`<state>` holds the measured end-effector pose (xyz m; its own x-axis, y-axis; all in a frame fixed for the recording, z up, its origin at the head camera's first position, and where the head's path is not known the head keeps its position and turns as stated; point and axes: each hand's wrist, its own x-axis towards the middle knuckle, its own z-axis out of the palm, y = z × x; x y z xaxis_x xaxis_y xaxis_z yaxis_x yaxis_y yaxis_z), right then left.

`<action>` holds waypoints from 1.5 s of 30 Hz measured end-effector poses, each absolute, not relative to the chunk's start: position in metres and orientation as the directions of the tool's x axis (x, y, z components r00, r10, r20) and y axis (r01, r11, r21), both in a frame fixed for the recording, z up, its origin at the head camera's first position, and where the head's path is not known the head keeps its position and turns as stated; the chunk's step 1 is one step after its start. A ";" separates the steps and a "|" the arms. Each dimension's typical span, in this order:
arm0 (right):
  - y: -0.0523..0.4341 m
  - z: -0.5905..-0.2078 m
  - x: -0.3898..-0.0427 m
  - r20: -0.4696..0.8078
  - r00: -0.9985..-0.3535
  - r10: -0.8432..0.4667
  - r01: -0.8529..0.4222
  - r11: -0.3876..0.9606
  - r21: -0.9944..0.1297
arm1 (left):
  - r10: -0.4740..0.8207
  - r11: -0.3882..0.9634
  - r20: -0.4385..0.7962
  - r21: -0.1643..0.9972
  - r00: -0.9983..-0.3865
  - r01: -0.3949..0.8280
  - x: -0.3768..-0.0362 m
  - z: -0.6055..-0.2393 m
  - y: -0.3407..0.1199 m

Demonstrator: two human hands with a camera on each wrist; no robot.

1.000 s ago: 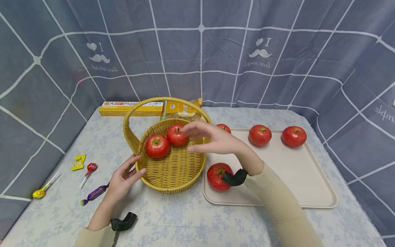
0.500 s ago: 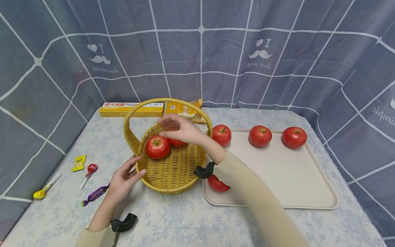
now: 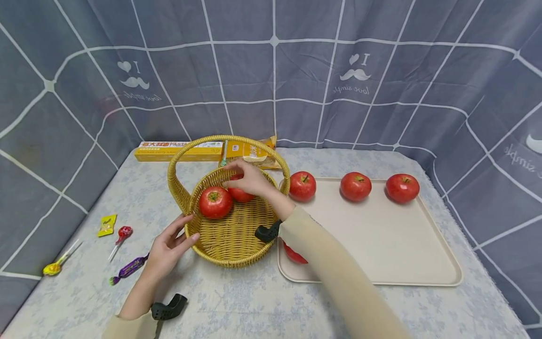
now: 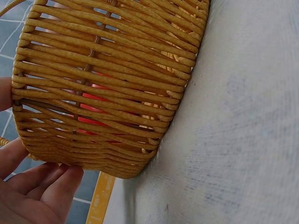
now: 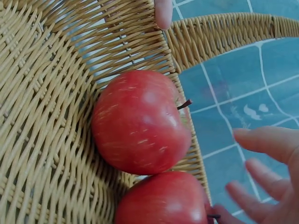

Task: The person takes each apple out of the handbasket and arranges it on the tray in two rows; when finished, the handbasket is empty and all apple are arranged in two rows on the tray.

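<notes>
Two glossy red apples sit in the round woven wicker basket (image 3: 230, 235) in the head view, one at the left (image 3: 215, 202) and a rear apple (image 3: 239, 194) half hidden under the right hand (image 3: 250, 178). That hand reaches in beneath the arched handle, palm down over the rear apple, fingers bent toward it; whether they grasp it I cannot tell from here. The left hand (image 3: 169, 248) lies on the table (image 3: 254, 301) with relaxed fingers, fingertips touching the basket's outer wall. Three more apples stand in a row along the far edge of the smooth beige tray (image 3: 402, 245), stems up; a fourth peeks out under the right sleeve.

Left wrist view: the basket wall (image 4: 103, 84) is made of thick straw-coloured strands, red showing through the gaps. The left hand's fingers (image 4: 42, 186) rest loosely against its lower edge.

Right wrist view: both apples lie against the basket's inner wall (image 5: 42, 121), touching each other. The larger one (image 5: 140, 123) has pale streaks, its stem pointing sideways toward the rim. The right hand's fingers (image 5: 266, 144) are spread and released, just beside the fruit, grasping nothing.
</notes>
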<state>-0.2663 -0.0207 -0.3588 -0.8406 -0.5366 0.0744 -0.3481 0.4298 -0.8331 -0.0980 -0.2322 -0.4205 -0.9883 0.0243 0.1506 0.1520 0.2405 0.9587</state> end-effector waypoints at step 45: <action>0.000 -0.339 -0.236 -0.330 -0.574 -0.750 -0.615 0.660 -0.430 | 0.024 0.244 0.162 0.956 -0.987 0.163 -0.098 -0.421 -0.232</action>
